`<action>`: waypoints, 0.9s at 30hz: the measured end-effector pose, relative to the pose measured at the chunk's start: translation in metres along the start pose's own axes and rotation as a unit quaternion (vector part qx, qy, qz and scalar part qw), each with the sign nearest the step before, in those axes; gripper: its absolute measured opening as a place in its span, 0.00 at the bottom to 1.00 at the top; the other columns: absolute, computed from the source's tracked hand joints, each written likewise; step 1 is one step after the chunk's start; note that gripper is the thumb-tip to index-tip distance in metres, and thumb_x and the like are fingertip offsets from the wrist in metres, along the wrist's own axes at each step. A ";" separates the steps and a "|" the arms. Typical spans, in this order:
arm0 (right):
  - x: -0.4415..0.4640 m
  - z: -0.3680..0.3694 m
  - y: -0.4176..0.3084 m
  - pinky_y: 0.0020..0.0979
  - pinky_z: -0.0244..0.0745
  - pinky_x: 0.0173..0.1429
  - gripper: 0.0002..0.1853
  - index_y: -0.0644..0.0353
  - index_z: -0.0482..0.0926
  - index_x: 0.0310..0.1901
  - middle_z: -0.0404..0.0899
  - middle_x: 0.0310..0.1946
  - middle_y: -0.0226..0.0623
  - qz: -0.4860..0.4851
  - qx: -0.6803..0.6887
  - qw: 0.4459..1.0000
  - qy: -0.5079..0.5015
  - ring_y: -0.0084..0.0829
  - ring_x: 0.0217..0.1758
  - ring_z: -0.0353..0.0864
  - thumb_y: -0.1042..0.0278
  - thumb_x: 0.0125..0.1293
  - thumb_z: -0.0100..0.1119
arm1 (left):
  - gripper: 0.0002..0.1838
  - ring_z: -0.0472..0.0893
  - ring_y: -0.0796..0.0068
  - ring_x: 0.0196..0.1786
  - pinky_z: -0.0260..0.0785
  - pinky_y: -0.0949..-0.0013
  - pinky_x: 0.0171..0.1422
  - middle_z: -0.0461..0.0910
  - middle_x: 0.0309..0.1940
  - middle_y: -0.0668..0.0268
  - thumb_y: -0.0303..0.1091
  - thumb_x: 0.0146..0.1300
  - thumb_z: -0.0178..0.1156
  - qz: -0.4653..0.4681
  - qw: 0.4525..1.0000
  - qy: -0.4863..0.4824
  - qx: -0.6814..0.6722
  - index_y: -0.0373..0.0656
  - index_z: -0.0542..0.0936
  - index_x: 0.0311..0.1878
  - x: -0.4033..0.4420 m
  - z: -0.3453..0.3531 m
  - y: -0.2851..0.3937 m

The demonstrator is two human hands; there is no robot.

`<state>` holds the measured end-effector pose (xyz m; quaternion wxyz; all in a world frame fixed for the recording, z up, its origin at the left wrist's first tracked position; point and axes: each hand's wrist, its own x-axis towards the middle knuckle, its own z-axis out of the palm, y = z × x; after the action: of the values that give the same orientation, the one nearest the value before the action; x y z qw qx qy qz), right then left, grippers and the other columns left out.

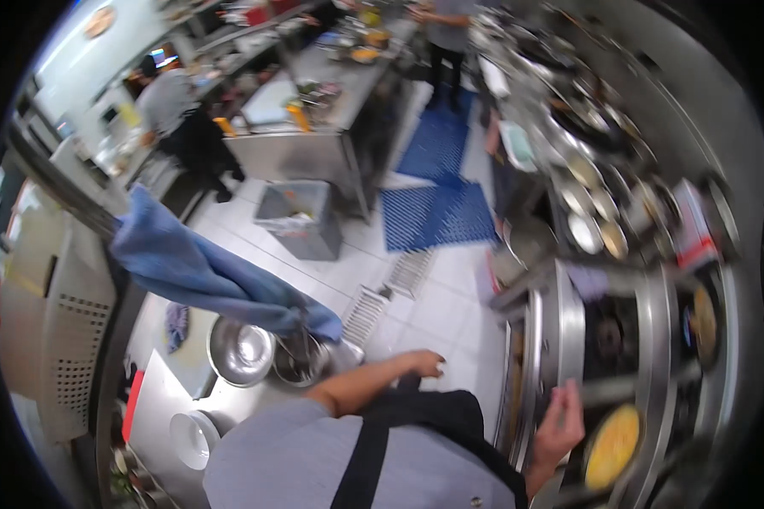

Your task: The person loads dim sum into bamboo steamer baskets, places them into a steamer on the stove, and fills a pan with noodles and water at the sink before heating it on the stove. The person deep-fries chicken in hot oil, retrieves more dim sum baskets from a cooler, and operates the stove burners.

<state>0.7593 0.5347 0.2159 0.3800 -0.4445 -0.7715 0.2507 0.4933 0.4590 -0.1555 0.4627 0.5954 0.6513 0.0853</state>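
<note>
My left hand (423,364) reaches forward over the white tiled floor, its fingers curled. Something dark shows at and below it, too blurred to name. My right hand (560,422) is raised beside the stove, fingers pointing up and slightly apart, with nothing visible in them. Close to its right, a round yellow food, like an omelette (613,447), lies over the stove; its pan is hardly visible. Another pan (700,325) with food in it sits farther back on the stove (609,335).
A blue cloth (204,263) hangs at the left, above a metal bowl (240,349) and white bowls (193,439) on the counter. Ahead are a grey bin (297,216), floor drain grates (367,316) and blue mats (440,216). Two people (182,110) (447,38) stand farther off.
</note>
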 end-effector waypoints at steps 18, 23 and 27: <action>0.394 0.410 -0.138 0.37 0.76 0.53 0.23 0.66 0.77 0.58 0.82 0.44 0.50 -0.395 0.020 0.773 -0.497 0.46 0.47 0.82 0.72 0.60 0.64 | 0.33 0.80 0.44 0.54 0.71 0.53 0.62 0.80 0.52 0.42 0.51 0.62 0.56 -0.297 0.806 0.484 -0.164 0.35 0.74 0.64 -0.109 -0.217 -0.185; 0.367 0.516 -0.247 0.41 0.75 0.55 0.24 0.64 0.77 0.57 0.81 0.48 0.50 -0.557 0.047 0.589 -0.583 0.48 0.51 0.80 0.64 0.59 0.66 | 0.35 0.82 0.50 0.51 0.73 0.57 0.57 0.83 0.48 0.48 0.55 0.65 0.55 -0.372 0.709 0.496 -0.337 0.39 0.71 0.68 -0.174 -0.243 -0.117; 0.292 0.577 -0.312 0.41 0.74 0.57 0.25 0.64 0.77 0.56 0.81 0.48 0.50 -0.606 0.075 0.470 -0.638 0.49 0.52 0.80 0.58 0.61 0.65 | 0.33 0.82 0.57 0.48 0.72 0.62 0.55 0.83 0.46 0.53 0.54 0.69 0.55 -0.331 0.640 0.570 -0.395 0.40 0.70 0.68 -0.206 -0.250 -0.130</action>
<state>0.0451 0.6130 0.2102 -0.1283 0.4471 -0.8552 0.2286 0.1986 0.3571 0.0014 0.1882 -0.0656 0.8439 0.4982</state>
